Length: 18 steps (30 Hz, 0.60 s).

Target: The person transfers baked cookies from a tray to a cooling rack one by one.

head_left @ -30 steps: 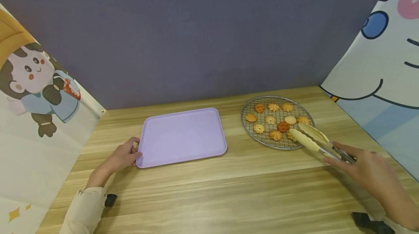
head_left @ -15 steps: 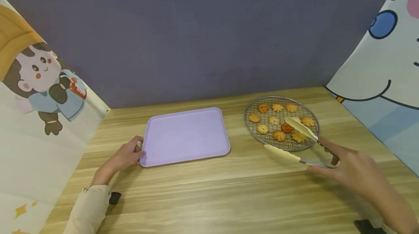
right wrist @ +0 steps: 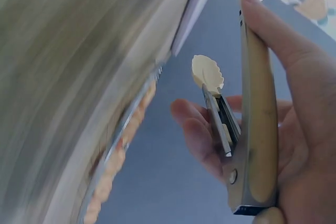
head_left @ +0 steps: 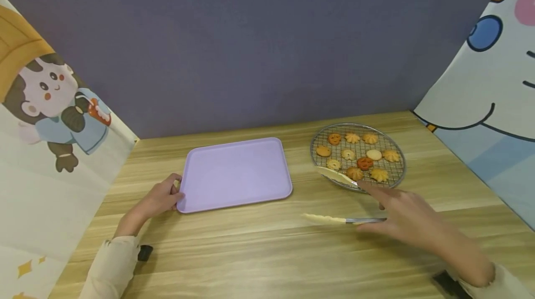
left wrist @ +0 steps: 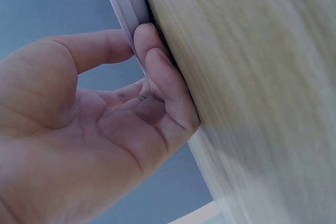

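Observation:
A flat lilac tray point(head_left: 236, 174) lies on the table in the head view. My left hand point(head_left: 159, 198) pinches its near left corner, thumb on the rim and fingertips curled beneath, as the left wrist view of the tray edge point(left wrist: 126, 3) shows. Right of centre, my right hand point(head_left: 411, 217) holds metal tongs point(right wrist: 260, 124) with cream tips. Their arms are spread wide with nothing between them. One tip point(head_left: 334, 176) overlaps the near left rim of a round wire rack point(head_left: 403, 176); the other is over bare table. Several cookies point(head_left: 379, 175) sit on the rack.
A wood-grain table point(head_left: 234, 252) carries everything. Behind it rises a dark grey panel point(head_left: 251, 57). Cartoon-printed sheets border the left point(head_left: 62, 104) and right sides. A gap of table separates the tray from the rack.
My right hand has carried the tongs left and toward me, from over the cookies to the rack's near left side, and the arms have spread apart. My left hand stays at the tray corner.

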### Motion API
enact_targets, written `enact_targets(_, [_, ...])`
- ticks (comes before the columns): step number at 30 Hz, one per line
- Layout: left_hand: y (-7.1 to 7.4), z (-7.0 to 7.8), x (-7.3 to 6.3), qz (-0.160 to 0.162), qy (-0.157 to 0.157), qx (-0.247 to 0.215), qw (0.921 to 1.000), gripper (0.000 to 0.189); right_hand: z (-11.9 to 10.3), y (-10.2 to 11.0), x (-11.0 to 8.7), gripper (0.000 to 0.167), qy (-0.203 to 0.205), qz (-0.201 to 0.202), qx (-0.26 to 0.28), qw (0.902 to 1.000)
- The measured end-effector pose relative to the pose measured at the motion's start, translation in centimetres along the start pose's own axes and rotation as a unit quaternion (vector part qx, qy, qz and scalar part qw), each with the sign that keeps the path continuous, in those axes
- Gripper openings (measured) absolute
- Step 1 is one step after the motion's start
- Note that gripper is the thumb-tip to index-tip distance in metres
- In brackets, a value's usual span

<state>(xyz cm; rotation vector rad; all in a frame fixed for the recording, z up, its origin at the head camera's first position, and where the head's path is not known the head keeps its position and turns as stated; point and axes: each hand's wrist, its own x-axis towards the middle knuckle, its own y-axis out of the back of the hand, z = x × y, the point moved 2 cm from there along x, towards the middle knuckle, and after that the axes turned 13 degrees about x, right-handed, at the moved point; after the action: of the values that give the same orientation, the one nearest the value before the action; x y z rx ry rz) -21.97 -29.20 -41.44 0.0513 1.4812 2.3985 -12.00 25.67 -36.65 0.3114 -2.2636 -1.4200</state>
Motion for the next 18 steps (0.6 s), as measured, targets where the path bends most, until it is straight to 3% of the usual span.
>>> enact_targets(9, [0.1,0.1,0.0,0.002,0.001,-0.002,1.0,0.041,-0.7,-2.4,2.1,0.099,0.047,-0.018,-0.009,0.9987])
enact_targets(18, [0.1,0.0,0.0,0.002,0.001,-0.007,1.0,0.04,-0.6,-3.2,3.0,0.104,0.0,-0.088,0.019,0.996])
